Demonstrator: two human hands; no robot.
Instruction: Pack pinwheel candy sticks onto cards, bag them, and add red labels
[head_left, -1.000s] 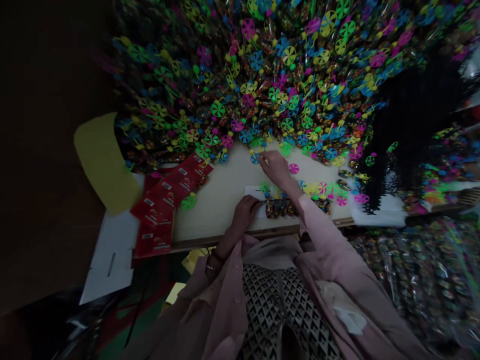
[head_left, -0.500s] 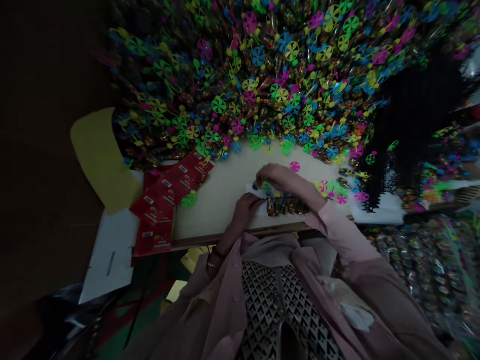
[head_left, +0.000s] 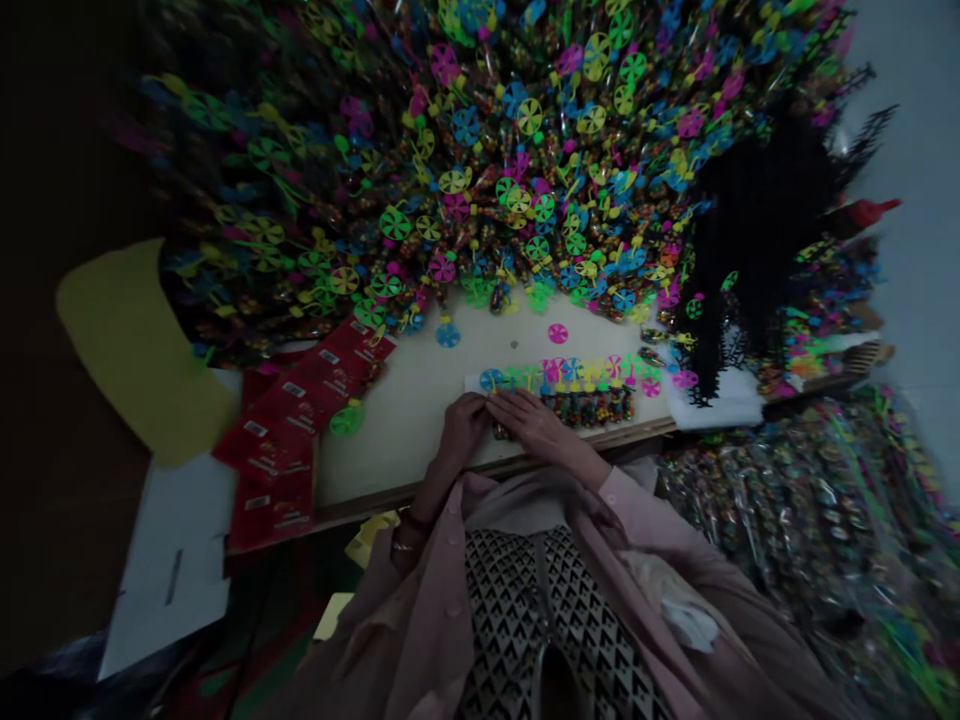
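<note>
- Row of pinwheel-topped tubes [head_left: 596,407], one: lies near the front edge of the table [head_left: 390,440]; my landmark.
- Left hand [head_left: 463,425], one: at the row's left end; from here I cannot tell whether its grip is clenched.
- Right hand [head_left: 531,424], one: over the row's left end, beside the other; its grip likewise unreadable to me.
- Heap of similar tubes [head_left: 450,180]: beyond the row.
- Red cards [head_left: 296,415], overlapping: left of the row.
</note>
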